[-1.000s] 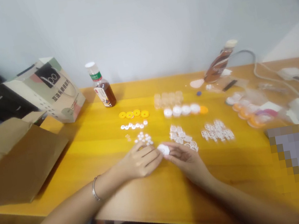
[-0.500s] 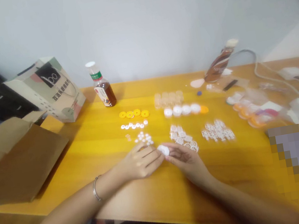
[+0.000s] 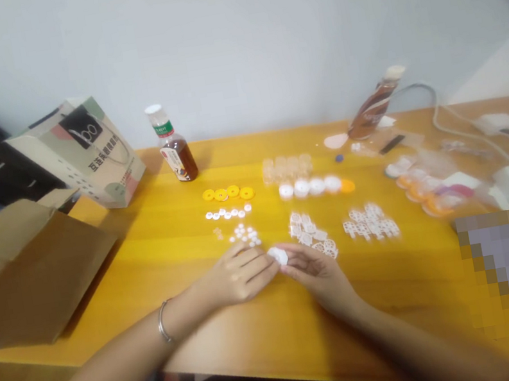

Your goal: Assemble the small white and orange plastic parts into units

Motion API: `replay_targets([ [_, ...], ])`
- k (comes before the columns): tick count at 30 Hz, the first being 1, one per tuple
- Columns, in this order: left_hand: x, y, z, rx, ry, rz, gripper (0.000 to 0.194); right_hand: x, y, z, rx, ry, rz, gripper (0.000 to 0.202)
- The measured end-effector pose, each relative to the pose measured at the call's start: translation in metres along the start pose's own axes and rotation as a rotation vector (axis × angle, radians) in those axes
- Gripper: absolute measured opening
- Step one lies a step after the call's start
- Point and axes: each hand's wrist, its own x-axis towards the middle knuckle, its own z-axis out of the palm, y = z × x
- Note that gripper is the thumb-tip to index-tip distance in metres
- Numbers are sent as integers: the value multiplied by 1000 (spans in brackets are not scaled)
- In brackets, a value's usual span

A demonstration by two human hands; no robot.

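Observation:
A small white round piece (image 3: 278, 256) is held up over the near part of the table, between my two hands. My left hand (image 3: 242, 275) has its fingers closed on the piece's left side. The fingers and thumb of my right hand (image 3: 314, 271) pinch it from the right. Just beyond the left hand lie small white round parts (image 3: 245, 234), with a row of white caps (image 3: 228, 214) and several yellow discs (image 3: 234, 192) behind. White lattice-like pieces (image 3: 307, 227) lie past the right hand, and another group of white cut-out pieces (image 3: 371, 223) sits farther right.
A row of white round pieces (image 3: 310, 187) and clear cups (image 3: 287, 167) stand farther back. Two drink bottles (image 3: 176, 151) are near the wall. A cardboard box (image 3: 29, 274) and paper bag (image 3: 87, 156) occupy the left; orange-and-white bagged items (image 3: 430, 187) and cables lie right.

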Motion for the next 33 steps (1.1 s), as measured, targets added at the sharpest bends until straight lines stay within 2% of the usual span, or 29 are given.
replay_targets([
  [3,-2,-1,0,-43,51,-5,20,0,-1,0,-9,14,-2,29],
  [5,-3,-2,2,-117,102,-55,22,0,-1,-1,-17,24,-11,30],
  [7,-3,-2,4,-230,174,-190,21,0,-2,-1,-22,23,-15,30],
  [9,-1,-1,6,-388,217,-408,18,1,-2,-1,-23,24,-19,30],
  [12,3,1,10,-718,120,-706,20,1,-2,0,-13,24,-25,29],
  [15,6,1,15,-1016,8,-840,21,0,-3,0,0,9,-23,29],
  [21,7,3,20,-1251,23,-955,17,-1,-4,1,8,7,-11,27],
  [33,7,9,26,-1400,107,-1022,22,-3,-1,2,-27,44,-1,31],
])
